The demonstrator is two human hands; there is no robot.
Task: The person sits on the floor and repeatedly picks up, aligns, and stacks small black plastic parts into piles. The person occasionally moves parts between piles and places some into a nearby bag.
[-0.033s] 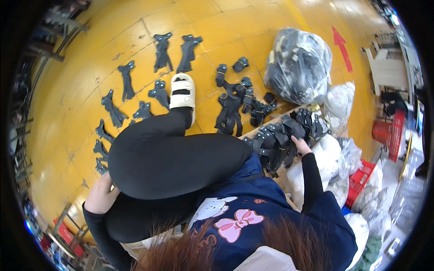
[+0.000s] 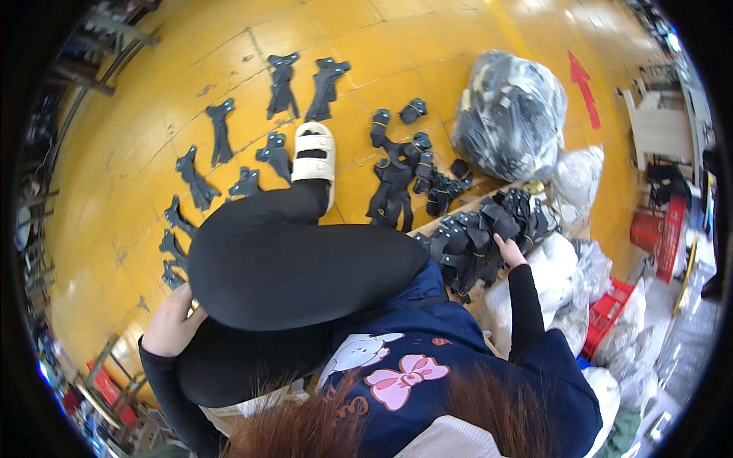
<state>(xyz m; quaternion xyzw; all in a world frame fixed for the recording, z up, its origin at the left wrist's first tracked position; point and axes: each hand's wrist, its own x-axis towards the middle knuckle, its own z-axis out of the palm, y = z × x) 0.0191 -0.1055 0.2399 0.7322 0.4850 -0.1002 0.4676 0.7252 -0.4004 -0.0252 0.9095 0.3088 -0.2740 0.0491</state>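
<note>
My right hand [image 2: 510, 250] is at a row of black strap pieces [image 2: 463, 238] in a wooden tray or box to my right. Its fingers close on the edge of one dark piece [image 2: 504, 224]; the fingertips are partly hidden. My left hand [image 2: 174, 320] is down beside my bent leg, and the leg covers part of its fingers. Just beyond it lies a black strap piece [image 2: 174, 276] on the yellow floor; whether they touch is unclear. More strap pieces [image 2: 221, 131] are spread in an arc on the left.
Bundled black straps [image 2: 393, 187] lie ahead on the floor [image 2: 412, 46]. A large clear bag of dark pieces [image 2: 510, 114] stands behind the box, with a white bag [image 2: 576, 179] beside it. Red crates [image 2: 608, 309] and plastic bags are at the right. My sandalled foot [image 2: 313, 156] is among the straps.
The whole view has shifted slightly, with the floor items a little further right. My left hand sits slightly differently by my leg. The right hand stays at the black pieces.
</note>
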